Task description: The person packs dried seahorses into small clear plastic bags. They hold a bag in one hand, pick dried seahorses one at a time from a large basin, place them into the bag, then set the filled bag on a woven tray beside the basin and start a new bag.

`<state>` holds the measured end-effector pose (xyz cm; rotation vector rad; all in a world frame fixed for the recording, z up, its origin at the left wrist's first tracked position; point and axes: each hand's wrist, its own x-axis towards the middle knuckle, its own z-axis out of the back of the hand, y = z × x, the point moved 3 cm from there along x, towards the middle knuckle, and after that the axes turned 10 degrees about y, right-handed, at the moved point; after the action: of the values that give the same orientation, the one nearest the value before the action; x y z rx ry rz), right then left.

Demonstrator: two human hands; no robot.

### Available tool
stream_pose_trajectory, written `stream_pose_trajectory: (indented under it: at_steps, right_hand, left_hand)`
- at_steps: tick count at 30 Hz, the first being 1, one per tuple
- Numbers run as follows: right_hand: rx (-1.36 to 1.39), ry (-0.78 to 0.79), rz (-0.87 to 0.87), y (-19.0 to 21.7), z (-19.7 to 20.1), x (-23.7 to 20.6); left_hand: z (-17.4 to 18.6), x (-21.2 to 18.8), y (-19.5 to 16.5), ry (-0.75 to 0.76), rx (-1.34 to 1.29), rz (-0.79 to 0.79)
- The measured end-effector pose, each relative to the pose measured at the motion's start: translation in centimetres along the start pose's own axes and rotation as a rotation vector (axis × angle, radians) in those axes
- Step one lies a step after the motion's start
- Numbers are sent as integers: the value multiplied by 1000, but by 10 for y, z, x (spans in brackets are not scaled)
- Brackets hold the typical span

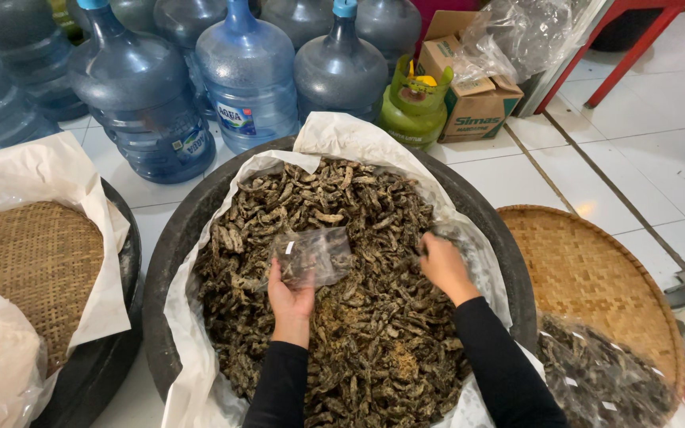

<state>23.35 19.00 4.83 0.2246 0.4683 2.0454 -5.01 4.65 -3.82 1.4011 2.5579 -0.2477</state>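
Clear, thin plastic is what the left hand (291,295) has hold of: a small bag (315,256), pinched at its lower edge between thumb and fingers and held mouth-up over the heap, with a few dark pieces already showing through it; the hand is closed on the bag, not spread. The right hand (441,261) sits a little to the right and slightly farther off, fingers curled down into the dried brown pieces (358,317) at the edge of the pile; whether it has a clutch of them or only rakes at them I cannot tell, since the fingertips are buried.

As I read it, the step in hand is filling the bag by the handful; the next move would call for the right hand to lift a portion across to the bag's mouth while the left keeps that mouth open and steady, since the film is limp and could fold shut.

Around the hands, the pieces lie in a white paper liner (342,139) inside a big dark round tub (485,214); to the right a woven bamboo tray (596,277) carries filled bags (596,380) at its near edge; to the left stands a second lined tub with a woven tray (33,261) in it; far off stand blue water jugs (247,75), a small green gas cylinder (414,103) and a cardboard box (477,99) on the white tiled floor (652,150).
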Motion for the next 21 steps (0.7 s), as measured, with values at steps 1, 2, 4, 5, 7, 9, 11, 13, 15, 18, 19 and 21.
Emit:
stream_pose_trajectory:
  at_steps: [1, 2, 4, 5, 7, 9, 11, 13, 15, 18, 19, 21]
  right_hand:
    - [-9, -154, 75, 7, 10, -5]
    - [-17, -306, 149, 14, 20, -11]
    - [10, -541, 453, 31, 31, -25]
    - [24, -659, 608, 39, 34, -30]
    - [41, -725, 831, 59, 28, -36]
    - [6, -755, 1004, 73, 22, -49]
    - [-82, -755, 1124, 89, 14, -63]
    - [-110, -647, 1120, 99, 14, -70]
    - [-165, -585, 1090, 106, 18, -71]
    - [-236, -541, 1014, 112, 23, -70]
    - [-228, -517, 992, 113, 23, -69]
    - [-184, -422, 957, 115, 19, -67]
  left_hand:
    - [1, 0, 1, 3, 6, -5]
    - [2, 0, 3, 5, 10, -9]
    - [2, 0, 7, 36, 1, 2]
    - [0, -1, 8, 54, -4, 6]
    - [-3, -5, 11, 17, -5, 11]
    - [-10, -12, 13, -16, 21, 16]
    - [-18, -20, 14, -43, 75, 19]
    - [-27, -29, 18, -60, 103, 41]
    - [-35, -38, 25, -18, 139, 78]
    - [-40, -46, 39, 75, 183, 159]
    - [-39, -47, 43, 71, 186, 189]
    - [-34, -46, 48, 78, 185, 229]
